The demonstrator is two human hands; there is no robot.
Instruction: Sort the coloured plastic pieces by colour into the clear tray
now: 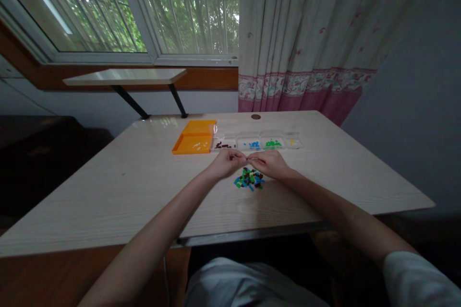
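Observation:
My left hand (227, 163) and my right hand (271, 163) meet fingertip to fingertip above the table. Both are closed in a pinch, and what sits between the fingertips is too small to name. Just below them lies a mixed pile of small plastic pieces (249, 179) in green, blue, dark brown and a little yellow. Behind the hands runs a row of clear trays (300, 140). They hold brown pieces (224, 146), blue pieces (254, 145), green pieces (272, 144) and a few yellow pieces (293, 142), sorted by colour.
An orange box (196, 127) lies left of the trays, with several white pieces (200, 145) in its front part. The pale wooden table (144, 192) carries a raised shelf (126, 76) at the back left. Beyond are a window and a curtain (295, 33).

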